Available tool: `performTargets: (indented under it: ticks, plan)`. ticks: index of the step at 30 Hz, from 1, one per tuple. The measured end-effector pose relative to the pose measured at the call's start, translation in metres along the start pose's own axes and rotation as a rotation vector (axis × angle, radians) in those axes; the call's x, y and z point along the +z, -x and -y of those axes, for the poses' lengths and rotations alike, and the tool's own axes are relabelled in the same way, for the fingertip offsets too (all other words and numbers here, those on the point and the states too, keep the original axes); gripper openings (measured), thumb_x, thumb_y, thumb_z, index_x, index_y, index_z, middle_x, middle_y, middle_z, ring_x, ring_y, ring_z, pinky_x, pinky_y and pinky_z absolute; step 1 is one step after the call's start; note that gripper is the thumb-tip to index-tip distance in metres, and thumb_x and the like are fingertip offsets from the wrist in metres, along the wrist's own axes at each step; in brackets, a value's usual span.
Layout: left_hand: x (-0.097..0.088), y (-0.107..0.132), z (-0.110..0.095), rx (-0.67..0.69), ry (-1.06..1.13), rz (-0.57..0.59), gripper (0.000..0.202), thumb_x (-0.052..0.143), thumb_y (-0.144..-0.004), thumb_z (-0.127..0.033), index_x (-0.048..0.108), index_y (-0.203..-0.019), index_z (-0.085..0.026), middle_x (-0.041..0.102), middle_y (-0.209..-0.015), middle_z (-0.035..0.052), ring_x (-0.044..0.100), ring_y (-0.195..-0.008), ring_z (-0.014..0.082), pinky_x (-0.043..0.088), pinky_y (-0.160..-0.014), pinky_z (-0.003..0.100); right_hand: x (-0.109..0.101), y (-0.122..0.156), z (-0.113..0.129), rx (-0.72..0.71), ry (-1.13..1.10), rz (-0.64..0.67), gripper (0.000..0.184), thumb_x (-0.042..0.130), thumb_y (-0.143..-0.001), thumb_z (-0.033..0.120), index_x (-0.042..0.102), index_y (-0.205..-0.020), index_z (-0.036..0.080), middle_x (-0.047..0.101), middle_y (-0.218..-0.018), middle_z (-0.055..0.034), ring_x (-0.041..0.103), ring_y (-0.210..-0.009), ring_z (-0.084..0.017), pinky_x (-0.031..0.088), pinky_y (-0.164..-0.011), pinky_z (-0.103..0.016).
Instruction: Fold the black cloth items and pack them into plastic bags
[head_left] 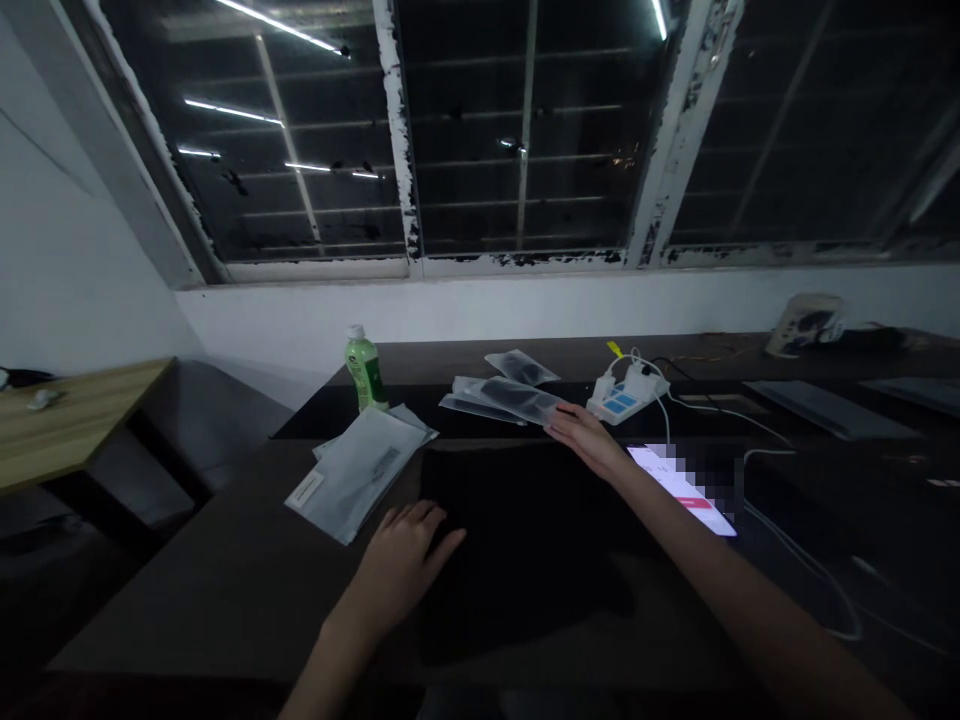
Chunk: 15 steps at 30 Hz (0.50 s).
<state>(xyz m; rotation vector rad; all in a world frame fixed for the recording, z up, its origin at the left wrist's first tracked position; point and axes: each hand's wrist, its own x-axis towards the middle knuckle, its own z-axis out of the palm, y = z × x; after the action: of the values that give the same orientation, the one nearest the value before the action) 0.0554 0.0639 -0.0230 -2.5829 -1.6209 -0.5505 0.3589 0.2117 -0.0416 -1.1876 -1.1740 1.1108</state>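
My right hand (586, 438) reaches forward, with its fingers closed on the right end of a clear plastic bag (517, 398). That bag lies on other flat clear bags, and another clear bag (523, 366) rests just behind. My left hand (405, 552) is held low with its thumb and fingers apart, holding nothing. Ahead of it and to the left is a stack of packed frosted plastic bags (360, 470), the top one bearing a white label. A black cloth (517, 550) spreads between my two arms; its outline is hard to make out in the dim light.
A green bottle (364, 370) stands behind the packed stack. A power strip (630, 392) with white cables sits right of my right hand, and a lit phone (682, 490) lies beside my forearm. More flat bags (829, 408) are at the right. A wooden table (97, 410) stands left.
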Motion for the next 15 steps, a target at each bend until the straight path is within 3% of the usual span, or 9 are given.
performTargets:
  ticks: [2, 3, 6, 9, 13, 15]
  plan:
    - [-0.01, -0.026, -0.002, 0.009, -0.046, 0.072, 0.035, 0.045, -0.098, -0.044, 0.066, -0.085, -0.019, 0.071, -0.082, 0.0064, 0.069, -0.082, 0.0236, 0.052, -0.086, 0.041, 0.001, -0.003, -0.003, -0.031, 0.096, -0.029, 0.034, 0.065, -0.077, 0.019, 0.055, -0.109, 0.022, 0.068, -0.113, -0.0076, 0.067, -0.104, -0.02, 0.052, -0.094, -0.037]
    - [-0.012, -0.041, -0.003, 0.017, -0.077, 0.078, 0.033, 0.048, -0.096, -0.043, 0.065, -0.083, -0.018, 0.069, -0.08, 0.0066, 0.068, -0.08, 0.024, 0.051, -0.084, 0.04, 0.001, -0.003, -0.005, -0.043, 0.153, -0.046, 0.034, 0.066, -0.074, 0.017, 0.057, -0.107, 0.021, 0.068, -0.112, -0.008, 0.067, -0.103, -0.021, 0.051, -0.094, -0.039]
    - [-0.003, -0.082, -0.001, -0.012, -0.121, 0.01, 0.021, 0.053, -0.093, -0.036, 0.062, -0.09, -0.017, 0.066, -0.093, 0.0109, 0.065, -0.091, 0.027, 0.05, -0.084, 0.04, 0.004, -0.001, -0.011, -0.09, 0.322, -0.076, 0.022, 0.065, -0.071, 0.013, 0.063, -0.092, 0.018, 0.07, -0.103, -0.0088, 0.067, -0.101, -0.025, 0.047, -0.098, -0.044]
    - [0.018, -0.104, 0.011, 0.018, -0.089, 0.005, 0.015, 0.054, -0.092, -0.031, 0.059, -0.094, -0.017, 0.063, -0.097, 0.0098, 0.062, -0.096, 0.0255, 0.049, -0.088, 0.038, 0.005, 0.006, -0.005, -0.165, 0.44, -0.06, 0.016, 0.065, -0.071, 0.009, 0.066, -0.083, 0.019, 0.07, -0.101, -0.0082, 0.064, -0.106, -0.026, 0.042, -0.102, -0.042]
    - [0.036, -0.103, 0.031, 0.109, -0.019, 0.039, 0.013, 0.05, -0.095, -0.026, 0.059, -0.101, -0.019, 0.061, -0.102, 0.0058, 0.061, -0.098, 0.0204, 0.047, -0.093, 0.034, -0.006, 0.021, 0.04, -0.244, 0.501, -0.008, 0.009, 0.066, -0.076, 0.012, 0.07, -0.083, 0.019, 0.071, -0.09, -0.0074, 0.066, -0.094, -0.025, 0.045, -0.097, -0.042]
    - [0.04, -0.099, 0.036, 0.125, -0.002, 0.04, 0.014, 0.048, -0.095, -0.024, 0.058, -0.104, -0.019, 0.061, -0.103, 0.006, 0.06, -0.1, 0.02, 0.046, -0.095, 0.034, -0.02, 0.03, 0.073, -0.289, 0.452, -0.007, 0.012, 0.062, -0.087, 0.022, 0.07, -0.095, 0.021, 0.071, -0.095, -0.0069, 0.066, -0.089, -0.023, 0.049, -0.092, -0.041]
